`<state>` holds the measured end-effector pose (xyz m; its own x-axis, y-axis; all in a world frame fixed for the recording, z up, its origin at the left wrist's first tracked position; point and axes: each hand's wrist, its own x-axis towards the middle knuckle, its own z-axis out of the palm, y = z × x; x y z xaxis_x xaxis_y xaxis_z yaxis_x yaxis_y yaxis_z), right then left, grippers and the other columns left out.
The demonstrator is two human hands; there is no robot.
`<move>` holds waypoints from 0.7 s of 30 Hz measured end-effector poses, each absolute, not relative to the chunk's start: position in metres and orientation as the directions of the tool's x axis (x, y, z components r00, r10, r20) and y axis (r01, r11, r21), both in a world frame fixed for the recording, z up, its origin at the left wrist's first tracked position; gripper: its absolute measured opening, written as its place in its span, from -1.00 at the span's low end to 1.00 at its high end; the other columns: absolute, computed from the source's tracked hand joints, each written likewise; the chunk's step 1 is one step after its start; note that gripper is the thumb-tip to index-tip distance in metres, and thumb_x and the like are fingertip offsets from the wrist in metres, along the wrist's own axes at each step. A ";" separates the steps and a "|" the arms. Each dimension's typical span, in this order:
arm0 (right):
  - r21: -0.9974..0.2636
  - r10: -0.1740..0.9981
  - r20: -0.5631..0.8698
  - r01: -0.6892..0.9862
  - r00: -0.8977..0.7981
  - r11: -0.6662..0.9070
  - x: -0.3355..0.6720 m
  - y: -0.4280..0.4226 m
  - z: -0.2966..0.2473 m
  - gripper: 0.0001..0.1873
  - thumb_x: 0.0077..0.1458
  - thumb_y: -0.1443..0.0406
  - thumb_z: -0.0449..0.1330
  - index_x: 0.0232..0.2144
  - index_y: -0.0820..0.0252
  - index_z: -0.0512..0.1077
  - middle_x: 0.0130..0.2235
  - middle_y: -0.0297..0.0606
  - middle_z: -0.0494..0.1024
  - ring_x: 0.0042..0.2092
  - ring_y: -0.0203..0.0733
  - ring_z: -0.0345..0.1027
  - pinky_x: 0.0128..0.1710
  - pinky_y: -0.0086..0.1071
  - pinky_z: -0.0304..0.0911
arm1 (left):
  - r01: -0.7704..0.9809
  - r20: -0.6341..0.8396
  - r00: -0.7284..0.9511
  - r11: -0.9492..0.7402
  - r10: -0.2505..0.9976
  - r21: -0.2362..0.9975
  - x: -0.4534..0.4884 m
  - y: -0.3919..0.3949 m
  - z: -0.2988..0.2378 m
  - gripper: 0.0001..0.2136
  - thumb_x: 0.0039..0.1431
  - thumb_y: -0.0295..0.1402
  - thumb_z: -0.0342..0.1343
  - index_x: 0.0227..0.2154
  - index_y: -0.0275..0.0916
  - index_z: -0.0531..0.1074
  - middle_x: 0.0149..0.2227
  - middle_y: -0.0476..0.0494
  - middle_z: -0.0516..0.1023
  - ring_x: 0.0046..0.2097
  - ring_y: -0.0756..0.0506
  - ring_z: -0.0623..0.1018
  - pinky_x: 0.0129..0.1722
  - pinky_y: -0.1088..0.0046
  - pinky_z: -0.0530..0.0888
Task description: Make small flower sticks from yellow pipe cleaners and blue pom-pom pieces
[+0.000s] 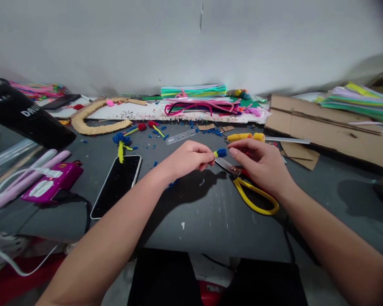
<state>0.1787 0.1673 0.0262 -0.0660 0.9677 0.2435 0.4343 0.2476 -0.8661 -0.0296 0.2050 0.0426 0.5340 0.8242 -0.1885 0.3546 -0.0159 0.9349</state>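
Note:
My left hand (196,156) is closed in a pinch on a small pipe-cleaner flower (221,152), a blue fuzzy bundle with yellow at its base. Just right of that bundle is my right hand (261,163), its thumb and fingers curved but apart, with nothing visible between them. Under and beside it are the scissors (257,202) with yellow and red handles, partly hidden by the hand; their blades point left beneath the flower. A finished-looking blue flower with a yellow stem (121,146) rests at the top of a phone (117,182).
Bundles of pipe cleaners (194,90) lie along the wall. Cardboard sheets (332,136) cover the back right, near a yellow glue gun-like tool (244,137). At left are a black bottle (25,112) and a purple box (52,182) with cables. Blue scraps dot the table.

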 end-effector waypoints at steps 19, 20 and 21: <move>-0.886 0.971 0.202 0.399 -0.125 0.235 0.171 0.167 0.026 -0.70 0.11 0.06 0.25 -0.25 0.14 0.57 -0.31 -0.23 0.62 -0.32 -0.16 0.48 -0.33 -0.31 0.39 | 0.369 -0.193 0.549 -0.029 0.813 0.929 -0.029 0.202 0.043 -0.79 0.10 -0.24 0.10 -0.49 -0.27 0.50 -0.61 0.02 0.30 -0.53 0.06 0.26 -0.52 0.49 0.14; -0.887 0.974 0.197 0.404 -0.112 0.225 0.171 0.167 0.026 -0.69 0.14 0.05 0.22 -0.26 0.14 0.57 -0.33 -0.23 0.61 -0.34 -0.17 0.46 -0.35 -0.32 0.38 | 0.367 -0.195 0.547 -0.024 0.814 0.930 -0.029 0.202 0.043 -0.79 0.11 -0.24 0.10 -0.49 -0.27 0.50 -0.61 0.02 0.31 -0.53 0.06 0.26 -0.52 0.49 0.14; -0.887 0.976 0.193 0.408 -0.096 0.216 0.171 0.167 0.027 -0.68 0.17 0.05 0.19 -0.26 0.15 0.57 -0.36 -0.24 0.59 -0.36 -0.18 0.45 -0.37 -0.33 0.36 | 0.365 -0.198 0.545 -0.017 0.815 0.931 -0.029 0.202 0.044 -0.79 0.11 -0.25 0.10 -0.50 -0.28 0.50 -0.61 0.02 0.31 -0.53 0.06 0.26 -0.52 0.49 0.14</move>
